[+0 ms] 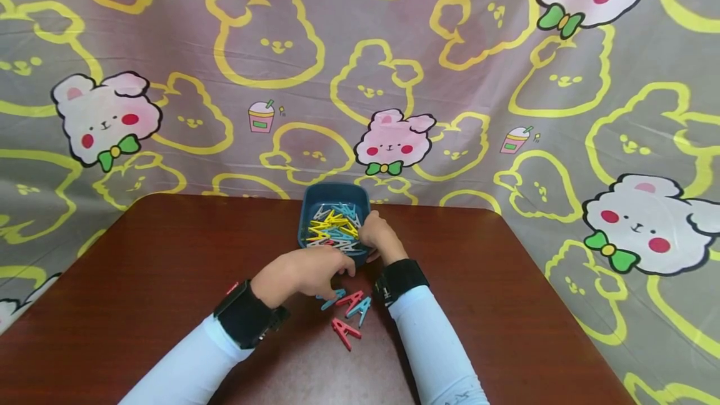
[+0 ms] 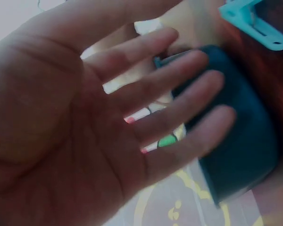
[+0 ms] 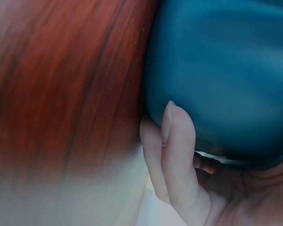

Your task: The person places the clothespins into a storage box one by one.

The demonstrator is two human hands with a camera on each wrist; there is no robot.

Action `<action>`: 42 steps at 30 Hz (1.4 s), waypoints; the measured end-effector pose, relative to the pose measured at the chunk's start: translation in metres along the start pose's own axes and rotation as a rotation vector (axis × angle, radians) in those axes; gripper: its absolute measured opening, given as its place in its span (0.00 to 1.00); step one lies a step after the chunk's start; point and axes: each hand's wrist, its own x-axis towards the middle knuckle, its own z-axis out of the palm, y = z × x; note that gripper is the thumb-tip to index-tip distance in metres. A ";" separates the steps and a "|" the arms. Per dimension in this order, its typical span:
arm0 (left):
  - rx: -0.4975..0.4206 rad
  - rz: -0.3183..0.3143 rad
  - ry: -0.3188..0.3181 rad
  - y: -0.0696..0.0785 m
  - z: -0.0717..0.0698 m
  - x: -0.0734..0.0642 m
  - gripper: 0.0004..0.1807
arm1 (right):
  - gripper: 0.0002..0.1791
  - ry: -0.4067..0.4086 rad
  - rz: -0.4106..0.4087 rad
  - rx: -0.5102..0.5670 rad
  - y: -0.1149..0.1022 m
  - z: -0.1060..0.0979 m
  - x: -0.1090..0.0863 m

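A dark blue plastic box (image 1: pixel 307 212) holds many clothespins (image 1: pixel 333 222) in yellow, blue, grey and red. My right hand (image 1: pixel 381 237) grips the box at its right side; in the right wrist view its fingers (image 3: pixel 179 150) curl against the box wall (image 3: pixel 217 80). My left hand (image 1: pixel 306 272) hovers in front of the box, fingers spread and nothing in them in the left wrist view. Just beyond its thumb lies a blue clothespin (image 2: pixel 254 23). On the table nearby are another blue clothespin (image 1: pixel 360 310) and two red clothespins, the nearer red one (image 1: pixel 345 332) lying apart.
The brown wooden table (image 1: pixel 484 305) extends to both sides of the arms. Behind it hangs a grey cloth (image 1: pixel 315 105) printed with cartoon animals, meeting the table's back edge close behind the box.
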 end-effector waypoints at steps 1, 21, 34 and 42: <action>-0.004 -0.019 -0.012 0.000 0.002 0.001 0.26 | 0.41 0.000 0.002 0.000 0.000 0.000 -0.001; -0.029 -0.139 -0.087 -0.007 0.016 0.009 0.16 | 0.41 0.000 0.013 0.004 0.000 0.001 -0.002; 0.045 -0.116 -0.089 -0.003 0.018 0.011 0.13 | 0.41 0.015 0.006 -0.004 -0.001 0.001 -0.003; 0.031 -0.078 -0.091 -0.002 0.020 0.011 0.11 | 0.41 0.019 0.004 0.008 0.000 0.002 0.000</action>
